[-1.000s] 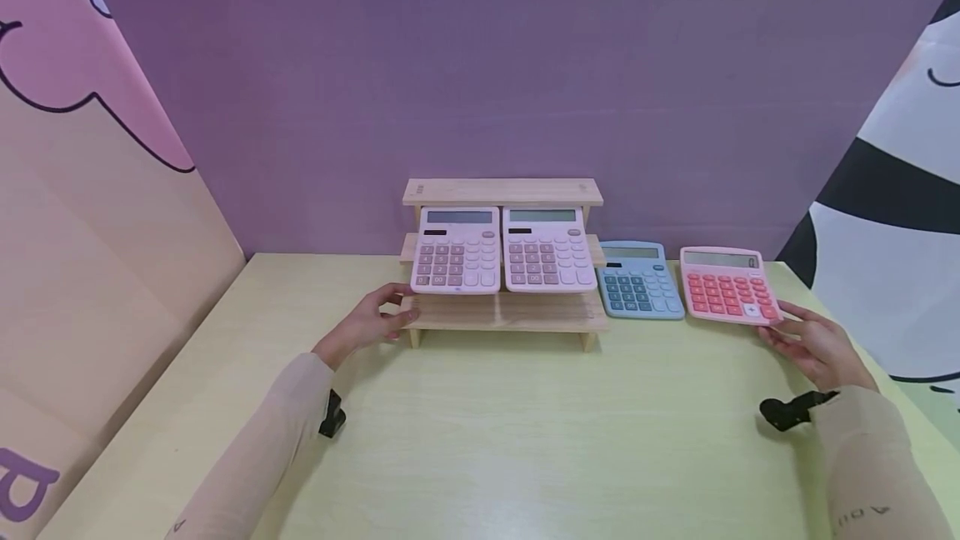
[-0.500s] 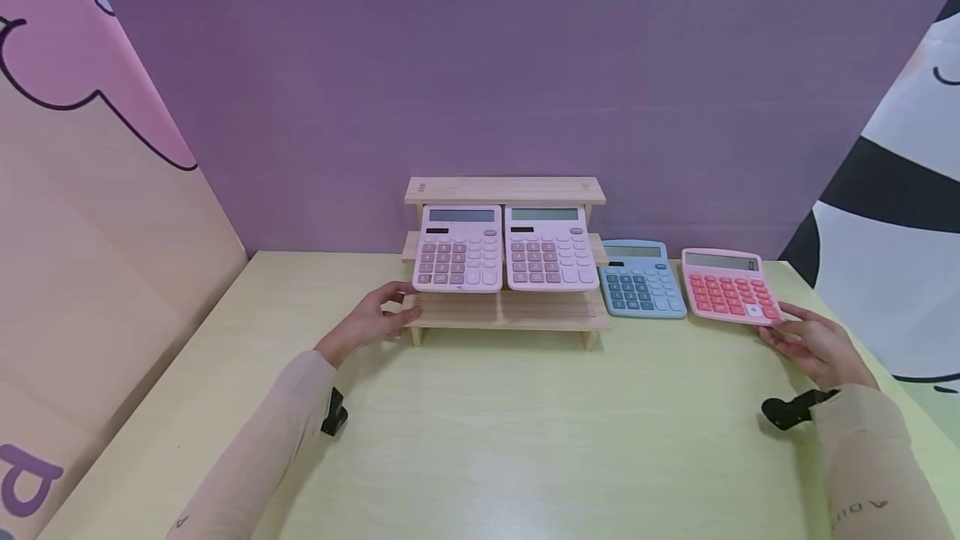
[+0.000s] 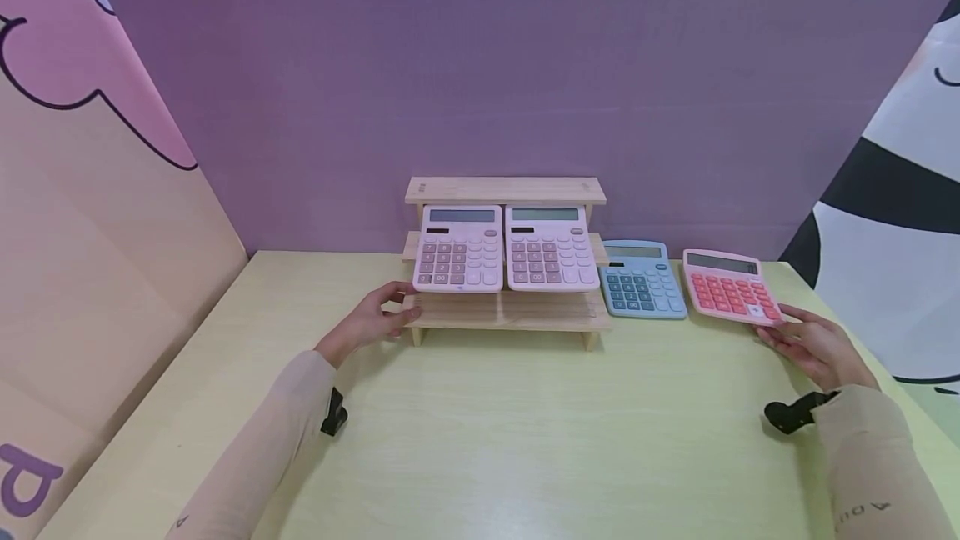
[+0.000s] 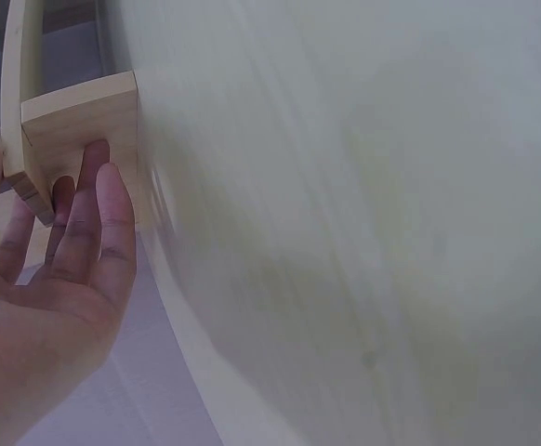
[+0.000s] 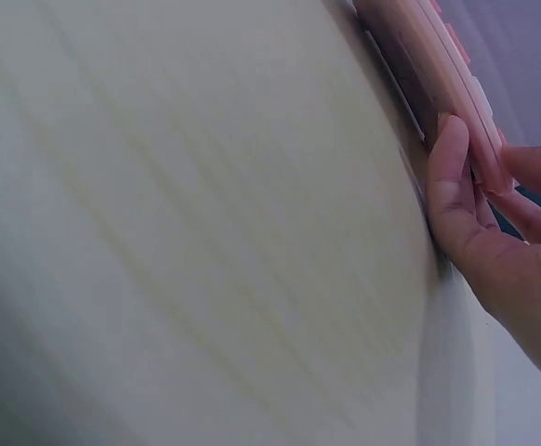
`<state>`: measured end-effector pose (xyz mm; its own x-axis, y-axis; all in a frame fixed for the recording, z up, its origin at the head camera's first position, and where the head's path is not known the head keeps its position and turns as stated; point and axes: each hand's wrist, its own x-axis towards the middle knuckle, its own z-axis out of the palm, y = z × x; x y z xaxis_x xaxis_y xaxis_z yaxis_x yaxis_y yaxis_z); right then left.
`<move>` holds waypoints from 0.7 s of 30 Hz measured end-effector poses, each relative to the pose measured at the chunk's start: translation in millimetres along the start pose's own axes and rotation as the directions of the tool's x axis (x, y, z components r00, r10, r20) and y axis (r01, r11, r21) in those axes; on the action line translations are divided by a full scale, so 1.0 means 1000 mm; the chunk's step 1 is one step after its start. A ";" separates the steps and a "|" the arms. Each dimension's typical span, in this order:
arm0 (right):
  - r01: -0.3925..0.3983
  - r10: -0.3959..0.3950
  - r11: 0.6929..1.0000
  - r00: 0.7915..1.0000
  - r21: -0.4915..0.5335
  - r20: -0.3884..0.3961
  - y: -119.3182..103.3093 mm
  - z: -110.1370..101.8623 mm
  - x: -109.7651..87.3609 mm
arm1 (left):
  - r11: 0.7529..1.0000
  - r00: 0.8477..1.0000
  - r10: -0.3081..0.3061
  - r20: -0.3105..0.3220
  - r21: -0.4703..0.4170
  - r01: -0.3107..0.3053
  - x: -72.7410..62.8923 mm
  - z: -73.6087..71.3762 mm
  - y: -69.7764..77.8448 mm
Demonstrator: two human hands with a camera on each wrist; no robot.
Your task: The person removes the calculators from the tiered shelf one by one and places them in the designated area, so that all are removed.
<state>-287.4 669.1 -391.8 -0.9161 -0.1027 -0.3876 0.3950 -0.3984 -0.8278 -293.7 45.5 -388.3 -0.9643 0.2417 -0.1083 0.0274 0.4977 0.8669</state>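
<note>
A small wooden tiered shelf [image 3: 510,319] stands on the table, with two pale pink calculators [image 3: 459,250] leaning side by side on it. My left hand [image 3: 367,322] grips the left end of its lowest board. In the left wrist view the thumb lies on one face of the board [image 4: 85,107] and the fingers [image 4: 80,228] reach under it. At the right, my right hand [image 3: 821,350] pinches the lower right corner of a coral pink calculator [image 3: 731,288]. The right wrist view shows fingertips under this corner and the thumb on top, with that edge raised off the table.
A blue calculator [image 3: 642,282] lies between the shelf and the coral pink one, close to both. Behind the table [image 3: 525,440] rises a purple backdrop [image 3: 510,82], with printed panels at both sides.
The coral pink calculator has tilted and turned slightly in my right hand. My left hand keeps its grip on the shelf, and the view has shifted a little.
</note>
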 end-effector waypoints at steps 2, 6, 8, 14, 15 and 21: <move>0.005 -0.005 1.000 1.000 -0.012 0.016 0.000 0.000 0.000 | 1.000 1.000 0.002 -0.006 0.006 -0.002 0.000 0.000 0.000; 0.007 -0.006 0.999 0.999 -0.039 0.035 0.000 0.000 0.001 | 1.000 1.000 0.002 -0.006 0.004 -0.002 0.001 0.000 -0.001; 0.002 0.000 0.999 1.000 -0.051 0.032 0.000 0.000 0.002 | 1.000 1.000 0.001 -0.007 0.005 -0.001 0.001 0.000 -0.001; -0.002 0.003 0.994 1.000 -0.110 0.010 -0.001 0.000 0.004 | 1.000 1.000 -0.002 -0.006 0.001 0.002 0.002 0.000 -0.001; 0.001 0.000 0.992 1.000 -0.125 0.007 -0.001 0.000 0.005 | 1.000 1.000 -0.002 -0.006 -0.002 0.002 0.002 0.000 -0.002; 0.032 -0.036 0.974 0.999 -0.225 -0.012 -0.001 0.001 0.009 | 1.000 1.000 0.003 0.000 -0.019 -0.003 0.001 0.000 -0.001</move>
<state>-296.2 667.8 -394.3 -0.9287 -0.0773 -0.3627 0.3709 -0.1860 -0.9099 -294.6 45.3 -389.9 -0.9642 0.2433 -0.1053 0.0256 0.4806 0.8766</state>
